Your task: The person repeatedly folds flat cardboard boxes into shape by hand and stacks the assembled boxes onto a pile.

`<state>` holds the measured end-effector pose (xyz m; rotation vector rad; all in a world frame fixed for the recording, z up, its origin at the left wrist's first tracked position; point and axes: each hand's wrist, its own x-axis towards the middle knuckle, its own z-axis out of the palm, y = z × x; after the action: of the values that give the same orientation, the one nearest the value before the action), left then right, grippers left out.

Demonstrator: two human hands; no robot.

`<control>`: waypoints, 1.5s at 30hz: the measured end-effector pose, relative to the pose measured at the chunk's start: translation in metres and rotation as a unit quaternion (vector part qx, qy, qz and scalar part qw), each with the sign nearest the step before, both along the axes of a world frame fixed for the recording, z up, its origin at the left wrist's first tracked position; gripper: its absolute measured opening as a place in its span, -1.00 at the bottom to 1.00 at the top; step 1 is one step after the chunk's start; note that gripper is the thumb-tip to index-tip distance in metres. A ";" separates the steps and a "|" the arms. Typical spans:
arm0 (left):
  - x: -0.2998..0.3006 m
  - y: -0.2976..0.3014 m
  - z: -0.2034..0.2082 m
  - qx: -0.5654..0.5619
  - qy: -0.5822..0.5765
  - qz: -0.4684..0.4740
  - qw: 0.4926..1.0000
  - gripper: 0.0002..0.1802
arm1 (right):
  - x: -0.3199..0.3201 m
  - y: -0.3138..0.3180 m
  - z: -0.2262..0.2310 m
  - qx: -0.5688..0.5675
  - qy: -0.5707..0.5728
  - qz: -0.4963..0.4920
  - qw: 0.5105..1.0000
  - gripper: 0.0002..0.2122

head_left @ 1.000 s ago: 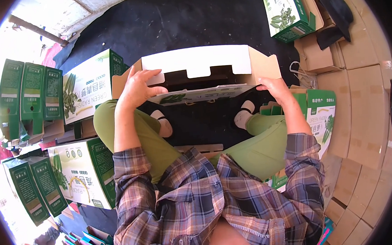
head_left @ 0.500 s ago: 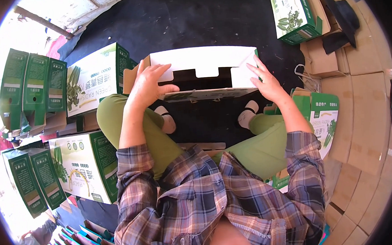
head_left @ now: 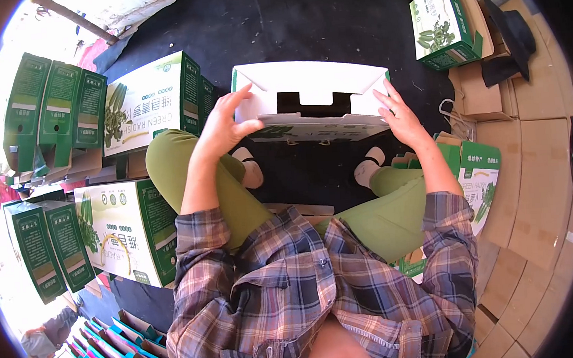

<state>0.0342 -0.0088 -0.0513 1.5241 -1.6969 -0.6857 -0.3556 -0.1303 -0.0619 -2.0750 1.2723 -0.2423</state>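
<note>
Item under inspection: a white-and-green rectangular cardboard carton [head_left: 313,80], located in front of the seated person, beyond the feet and over a black ground sheet [head_left: 277,22].

Left hand [head_left: 224,122]: at the carton's left end, fingers against the white end, thumb spread apart near the edge facing the person. The grip is loose, not clenched. Right hand [head_left: 402,121]: at the carton's right end, fingers extended along it. This grip is likewise unclenched; whether either hand bears any weight cannot be told.

Condition: the white flaps at both ends appear folded inward, and a broad white panel spans the carton's upper side. A white notched tongue [head_left: 316,99] projects into a dark slot [head_left: 288,105] beside the printed wall nearest the person. In this inspector's judgement the folding is well advanced but incomplete: the end flaps are in, while the slot remains uncovered and the tongue does not appear tucked.

Surroundings: left of the carton stands a white carton with green sides and a vegetable print [head_left: 143,109]; further left, a row of narrow green carton sides [head_left: 65,104]. Nearer the person and to the right is another printed green-and-white carton [head_left: 479,190]. Beyond the carton, far right, a black brimmed hat [head_left: 512,30] rests beside plain brown cardboard boxes [head_left: 545,163].
</note>
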 end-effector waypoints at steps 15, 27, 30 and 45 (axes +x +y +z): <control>-0.040 -0.015 -0.020 -0.025 -0.277 0.054 0.959 -0.41 | 0.030 0.024 0.024 -0.061 0.114 0.018 0.991 -0.29; -0.047 -0.013 -0.015 0.042 -0.325 -0.010 0.945 -0.44 | 0.029 0.028 0.012 -0.101 0.124 0.021 0.987 -0.47; -0.045 -0.013 -0.021 0.027 -0.327 -0.010 0.945 -0.45 | 0.029 0.028 0.013 -0.092 0.133 0.024 0.987 -0.48; -0.005 -0.019 -0.040 -0.025 0.017 0.327 0.945 -0.46 | -0.003 -0.003 -0.003 0.165 -0.130 -0.302 0.930 -0.50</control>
<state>0.0289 -0.0275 -0.0913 1.8768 -1.0594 -0.3054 -0.3591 -0.1332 -0.0652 -1.2783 1.6237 -0.5178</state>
